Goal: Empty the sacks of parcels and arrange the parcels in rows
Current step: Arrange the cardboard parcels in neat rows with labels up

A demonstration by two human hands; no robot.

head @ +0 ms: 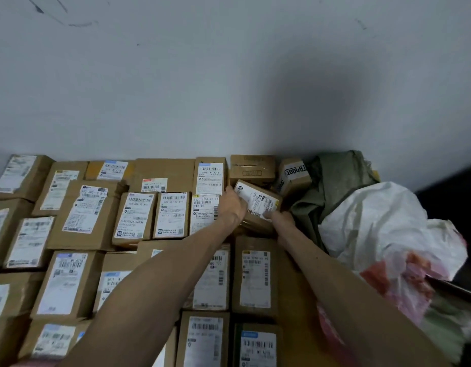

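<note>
Left hand [233, 206] grip curls round the nine-o'clock edge of the tilted parcel [258, 202]; right hand [282, 221] grip pinches its five-o'clock corner; white sack [374, 221] at three o'clock.

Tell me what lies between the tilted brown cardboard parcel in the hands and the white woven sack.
In the head view, a crumpled olive-green sack lies between the brown cardboard parcel and the white woven sack.
</note>
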